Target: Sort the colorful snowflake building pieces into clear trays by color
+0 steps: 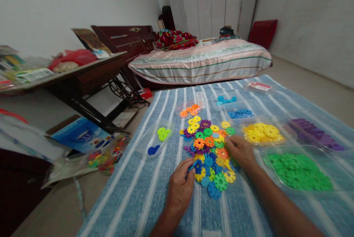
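Observation:
A mixed pile of plastic snowflake discs (pixel 209 142) in many colours lies in the middle of the striped cloth. At its near left edge, my left hand (pixel 181 181) pinches a blue disc (pixel 193 165) edge-on between thumb and fingers. My right hand (pixel 241 152) rests against the pile's right side, fingers curled down. Whatever its fingertips grip, if anything, is hidden. Left of the pile, a clear tray (pixel 143 144) holds lime-green and dark blue discs. To the right stand clear containers of yellow discs (pixel 262 133), green discs (pixel 300 167) and purple discs (pixel 315 133).
Farther back are orange discs (pixel 190 110) in a clear tray, blue discs (pixel 240 114) in another, and a lidded clear box (pixel 259 86). A bed (pixel 201 61) stands beyond. At left are a sewing-machine table (pixel 83 71) and a bag of colourful pieces (pixel 107 155).

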A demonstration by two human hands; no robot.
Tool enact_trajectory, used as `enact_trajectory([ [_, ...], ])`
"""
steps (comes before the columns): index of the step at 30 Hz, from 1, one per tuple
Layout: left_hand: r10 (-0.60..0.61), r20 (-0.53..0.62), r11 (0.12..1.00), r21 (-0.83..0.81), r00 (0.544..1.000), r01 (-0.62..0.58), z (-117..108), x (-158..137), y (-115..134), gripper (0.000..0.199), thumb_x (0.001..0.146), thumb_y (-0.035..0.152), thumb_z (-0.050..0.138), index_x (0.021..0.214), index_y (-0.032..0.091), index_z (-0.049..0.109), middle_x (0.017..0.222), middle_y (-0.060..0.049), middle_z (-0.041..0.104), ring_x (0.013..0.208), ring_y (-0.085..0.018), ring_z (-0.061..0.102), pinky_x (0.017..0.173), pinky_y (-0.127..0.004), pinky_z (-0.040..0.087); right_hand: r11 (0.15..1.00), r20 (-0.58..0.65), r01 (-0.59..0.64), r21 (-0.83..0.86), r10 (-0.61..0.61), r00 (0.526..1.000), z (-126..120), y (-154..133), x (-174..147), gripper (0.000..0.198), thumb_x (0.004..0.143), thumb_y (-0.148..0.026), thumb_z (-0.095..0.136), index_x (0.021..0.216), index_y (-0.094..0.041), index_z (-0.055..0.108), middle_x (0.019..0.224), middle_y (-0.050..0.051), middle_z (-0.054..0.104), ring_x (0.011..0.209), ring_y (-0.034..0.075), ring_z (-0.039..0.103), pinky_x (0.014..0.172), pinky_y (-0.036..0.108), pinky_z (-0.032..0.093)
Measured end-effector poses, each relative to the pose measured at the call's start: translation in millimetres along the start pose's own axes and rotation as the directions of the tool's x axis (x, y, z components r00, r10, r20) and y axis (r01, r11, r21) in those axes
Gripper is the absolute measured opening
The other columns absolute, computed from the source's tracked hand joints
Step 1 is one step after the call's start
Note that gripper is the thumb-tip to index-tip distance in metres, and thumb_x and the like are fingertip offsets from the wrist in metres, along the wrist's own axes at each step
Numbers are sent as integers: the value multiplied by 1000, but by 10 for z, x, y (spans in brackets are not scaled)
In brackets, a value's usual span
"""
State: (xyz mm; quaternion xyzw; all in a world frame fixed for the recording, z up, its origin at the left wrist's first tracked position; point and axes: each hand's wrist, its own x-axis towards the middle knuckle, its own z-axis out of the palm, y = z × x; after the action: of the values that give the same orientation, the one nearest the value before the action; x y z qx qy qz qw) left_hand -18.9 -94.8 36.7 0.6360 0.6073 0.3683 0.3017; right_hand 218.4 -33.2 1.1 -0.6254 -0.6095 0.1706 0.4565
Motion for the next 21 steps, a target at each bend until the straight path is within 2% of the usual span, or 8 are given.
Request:
enact_trajectory([
  [3, -139, 24, 987, -83, 990, 140, -49, 24, 36, 34, 79, 30, 54, 108, 19, 68, 111, -6, 70, 106, -21, 64, 97, -36, 50, 1000, -8, 3, -7, -3, 1000, -6, -5, 6, 34, 83, -41, 45, 61, -21, 61, 68, 2, 63, 68, 17, 57, 63, 28, 41],
  [6, -272, 75, 946, -162, 959, 281, -88, 44, 60, 41, 77, 34, 56, 113, 18, 66, 104, -5, 72, 96, -21, 68, 86, -34, 55, 1000, -6, 14, -5, -14, 1000, -9, 0, 10, 34, 83, -41, 45, 61, -21, 61, 68, 2, 63, 68, 17, 57, 63, 28, 41],
  [10, -330, 92, 910, -233, 940, 342, -115, 44, 56, 45, 75, 36, 58, 115, 16, 65, 102, -4, 73, 85, -18, 70, 82, -32, 57, 1000, 2, 4, -4, -4, 1000, -7, 12, 11, 34, 83, -41, 45, 62, -21, 62, 69, 3, 64, 69, 18, 58, 64, 28, 41],
  [14, -296, 126, 930, -186, 947, 316, -141, 12, 66, 44, 77, 32, 53, 117, 15, 64, 101, -5, 73, 82, -19, 71, 81, -34, 57, 1000, 9, 2, -2, -2, 1000, 1, 28, 8, 34, 84, -41, 45, 63, -21, 62, 69, 3, 63, 70, 18, 58, 64, 28, 42],
  [18, -112, 59, 993, 39, 992, 110, -178, -34, 84, 38, 79, 31, 50, 110, 19, 69, 104, -5, 73, 95, -22, 69, 90, -37, 53, 1000, 3, 15, 0, -15, 1000, 7, 39, 8, 33, 85, -41, 44, 64, -21, 61, 69, 3, 63, 71, 18, 58, 66, 28, 42],
  [21, -10, 12, 985, 174, 1000, 7, -199, -58, 50, 36, 80, 32, 52, 107, 18, 71, 107, -7, 73, 99, -24, 67, 95, -38, 50, 1000, 10, 13, -11, -13, 1000, 6, 35, 12, 36, 85, -42, 43, 61, -21, 59, 67, 3, 62, 69, 18, 57, 65, 29, 41],
])
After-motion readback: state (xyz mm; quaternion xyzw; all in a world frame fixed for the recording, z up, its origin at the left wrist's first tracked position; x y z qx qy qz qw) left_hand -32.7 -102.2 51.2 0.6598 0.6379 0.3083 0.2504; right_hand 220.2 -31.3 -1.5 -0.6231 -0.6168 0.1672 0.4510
